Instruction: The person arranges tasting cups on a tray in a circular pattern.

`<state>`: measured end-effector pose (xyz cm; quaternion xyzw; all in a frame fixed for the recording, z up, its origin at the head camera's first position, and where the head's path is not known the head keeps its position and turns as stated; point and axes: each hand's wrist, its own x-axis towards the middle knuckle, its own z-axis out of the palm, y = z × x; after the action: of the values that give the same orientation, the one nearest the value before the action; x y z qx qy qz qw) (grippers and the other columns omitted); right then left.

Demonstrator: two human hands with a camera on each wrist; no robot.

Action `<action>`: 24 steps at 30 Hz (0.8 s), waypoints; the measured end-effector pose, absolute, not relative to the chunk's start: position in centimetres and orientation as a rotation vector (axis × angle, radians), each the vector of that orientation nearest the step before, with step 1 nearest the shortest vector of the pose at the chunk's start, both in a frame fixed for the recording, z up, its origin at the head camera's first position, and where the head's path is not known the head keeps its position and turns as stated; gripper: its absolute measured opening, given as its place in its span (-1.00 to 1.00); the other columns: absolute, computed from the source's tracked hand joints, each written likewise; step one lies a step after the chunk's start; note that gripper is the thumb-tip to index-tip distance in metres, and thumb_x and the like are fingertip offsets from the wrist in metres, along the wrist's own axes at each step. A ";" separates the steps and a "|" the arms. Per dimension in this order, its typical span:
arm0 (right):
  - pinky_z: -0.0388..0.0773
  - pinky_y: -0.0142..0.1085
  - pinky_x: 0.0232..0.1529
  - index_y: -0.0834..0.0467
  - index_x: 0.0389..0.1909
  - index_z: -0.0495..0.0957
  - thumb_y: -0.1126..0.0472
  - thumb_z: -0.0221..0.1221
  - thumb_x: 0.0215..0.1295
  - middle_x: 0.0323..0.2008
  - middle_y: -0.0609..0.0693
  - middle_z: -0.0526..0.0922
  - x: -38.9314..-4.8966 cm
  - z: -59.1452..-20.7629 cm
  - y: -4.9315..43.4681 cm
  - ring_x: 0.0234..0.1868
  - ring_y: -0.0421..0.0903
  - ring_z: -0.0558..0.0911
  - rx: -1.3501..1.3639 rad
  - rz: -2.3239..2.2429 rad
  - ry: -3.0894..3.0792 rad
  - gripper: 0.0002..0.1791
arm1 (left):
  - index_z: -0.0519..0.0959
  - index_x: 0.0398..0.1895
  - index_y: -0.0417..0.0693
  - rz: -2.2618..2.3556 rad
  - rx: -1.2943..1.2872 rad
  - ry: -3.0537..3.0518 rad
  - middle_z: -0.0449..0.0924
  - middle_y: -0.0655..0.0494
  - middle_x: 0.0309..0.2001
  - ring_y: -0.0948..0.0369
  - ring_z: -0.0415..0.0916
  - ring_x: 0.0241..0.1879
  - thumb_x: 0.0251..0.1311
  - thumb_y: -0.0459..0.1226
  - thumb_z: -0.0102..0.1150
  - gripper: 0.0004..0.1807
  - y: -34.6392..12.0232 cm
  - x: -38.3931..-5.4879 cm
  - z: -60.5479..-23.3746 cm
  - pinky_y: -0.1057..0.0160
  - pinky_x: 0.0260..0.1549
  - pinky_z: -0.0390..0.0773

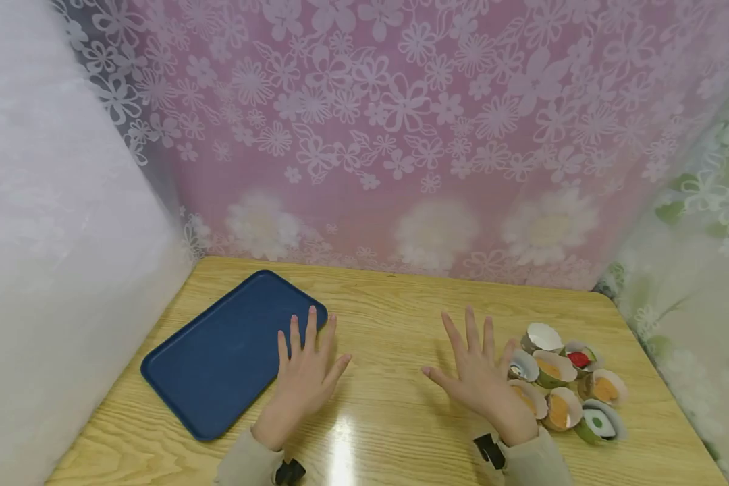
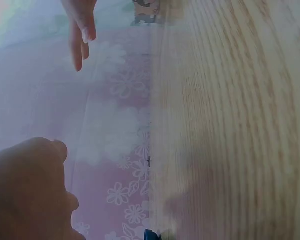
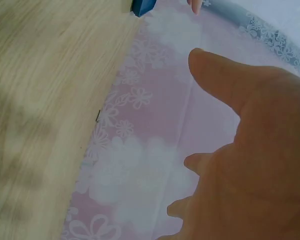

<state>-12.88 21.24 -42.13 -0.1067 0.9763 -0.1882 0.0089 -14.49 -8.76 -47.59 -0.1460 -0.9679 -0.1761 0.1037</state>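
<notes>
A dark blue, rectangular tray (image 1: 231, 358) with rounded corners is lying on a yellowish wood-grained worktop (image 1: 389, 371). In the head view, the left hand (image 1: 305, 378) is hovering over the tray's right edge, its fingers straight and spread apart. Well to the right of the tray, the right hand (image 1: 478, 374) is hovering with fingers likewise fanned, near a cluster of small, round, wavy-rimmed cups (image 1: 549, 383), several containing orange pieces. Behind the tray, a pink, flower-patterned sheet (image 1: 401, 121) is hanging.
</notes>
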 end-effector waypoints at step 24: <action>-0.34 0.39 0.38 -0.32 0.54 -0.51 -0.19 0.08 0.44 0.55 -0.10 -0.56 -19.0 -41.2 16.1 0.54 0.06 -0.48 -0.570 -1.433 2.404 0.01 | -0.59 0.55 0.19 -1.627 0.054 -2.631 -0.94 0.11 0.45 -0.13 -0.98 0.38 0.49 -0.04 -0.01 0.00 -13.2 -10.1 -44.0 -0.63 0.13 -0.47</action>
<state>-19.01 16.14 -41.17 -0.1975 0.8332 -0.4965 0.1423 -10.06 -13.24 -44.03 0.0176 -0.8502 -0.5256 0.0240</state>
